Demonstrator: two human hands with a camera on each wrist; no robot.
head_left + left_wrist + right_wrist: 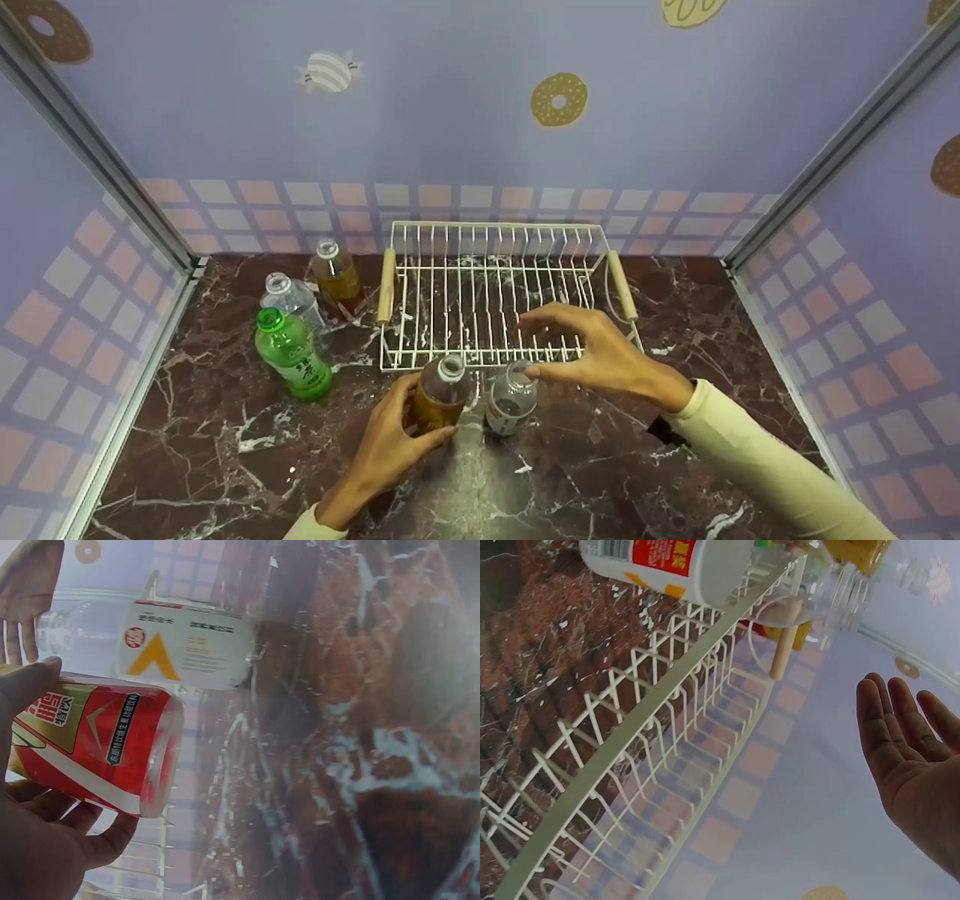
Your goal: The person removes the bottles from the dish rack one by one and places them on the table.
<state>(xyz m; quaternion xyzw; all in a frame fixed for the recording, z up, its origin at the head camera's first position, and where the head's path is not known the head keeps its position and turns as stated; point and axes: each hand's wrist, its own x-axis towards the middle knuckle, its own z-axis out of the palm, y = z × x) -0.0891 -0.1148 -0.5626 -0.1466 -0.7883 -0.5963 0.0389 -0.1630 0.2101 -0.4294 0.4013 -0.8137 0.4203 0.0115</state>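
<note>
My left hand [384, 442] grips an uncapped amber bottle [438, 401], thumb on one side and fingers on the other. In the left wrist view this bottle [97, 742] shows a red and gold label. Just right of it stands a clear uncapped bottle [510, 405], whose white label [184, 645] bears an orange chevron. Beside that bottle's mouth is my right hand [611, 360], its fingers spread from the thumb and holding nothing. The right wrist view shows the hand [922, 742] apart from the clear bottle [720, 570].
A white wire rack [487, 292] with wooden handles stands behind the bottles. To the left are a green bottle [296, 360], a clear bottle [292, 300] and another amber bottle [337, 277]. Patterned walls [450, 112] enclose the marbled tabletop [225, 465] at the back and sides.
</note>
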